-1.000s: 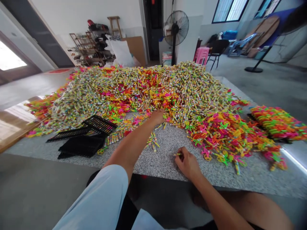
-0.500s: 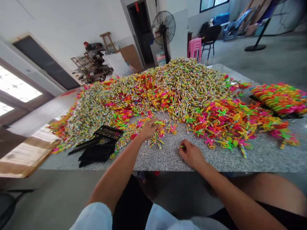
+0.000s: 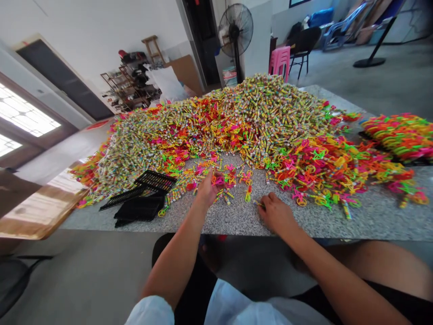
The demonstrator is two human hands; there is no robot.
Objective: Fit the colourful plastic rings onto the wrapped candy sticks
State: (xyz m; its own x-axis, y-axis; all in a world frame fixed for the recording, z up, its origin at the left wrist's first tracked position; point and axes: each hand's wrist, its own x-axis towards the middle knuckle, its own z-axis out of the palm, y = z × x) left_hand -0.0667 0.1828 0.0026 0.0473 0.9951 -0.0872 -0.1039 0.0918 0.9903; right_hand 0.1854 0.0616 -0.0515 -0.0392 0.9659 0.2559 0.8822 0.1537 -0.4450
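Note:
My left hand [image 3: 207, 188] is over the near edge of the small loose pieces, its fingers closed on a pink plastic piece [image 3: 218, 180]. To the right, my right hand [image 3: 273, 211] rests low over the granite tabletop [image 3: 237, 216], fingertips pinched on a small patterned tube [image 3: 257, 203]. A yellow-green piece with a tube [image 3: 248, 193] lies on the stone between both hands. Behind them rises a large heap of patterned tubes [image 3: 270, 108], mixed with pink, orange and green plastic pieces.
Black plastic trays [image 3: 140, 208] lie stacked at the left. Loose coloured pieces [image 3: 318, 171] are piled on the right, and a filled tray of coloured pieces [image 3: 399, 135] stands at the far right. Beyond the table are a standing fan [image 3: 236, 29] and pink stools [image 3: 280, 59].
The green piece at my left hand is gone from there, and a pink one is in its fingers. A yellow-green piece now lies between the hands. The view has shifted slightly.

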